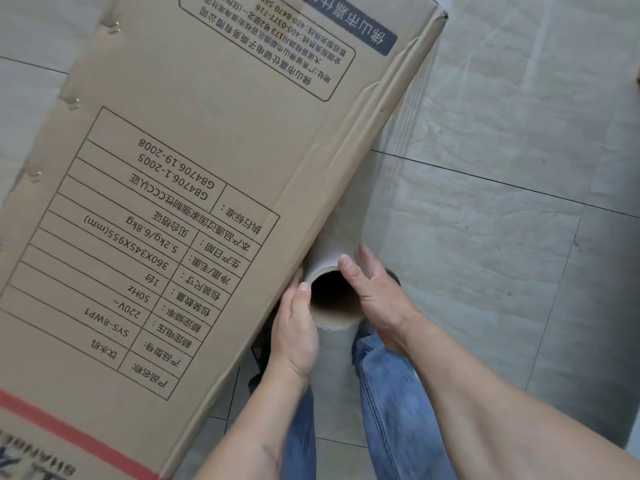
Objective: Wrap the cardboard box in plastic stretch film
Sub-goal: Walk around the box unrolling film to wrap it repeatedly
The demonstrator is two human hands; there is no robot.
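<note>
A tall brown cardboard box (194, 188) with printed black tables and text fills the left and middle of the view, seen from above. Right beside its lower right edge stands a roll of stretch film (334, 299), end-on, its hollow cardboard core facing me. My left hand (294, 327) grips the roll's left side, between roll and box. My right hand (377, 296) holds the right side, thumb at the core's rim. A sheet of clear film (412, 133) stretches from the roll up along the box's right edge toward its far corner.
Grey tiled floor (519, 202) with dark grout lines spreads to the right and behind the box. My legs in blue jeans (391, 393) stand directly under the roll, close to the box.
</note>
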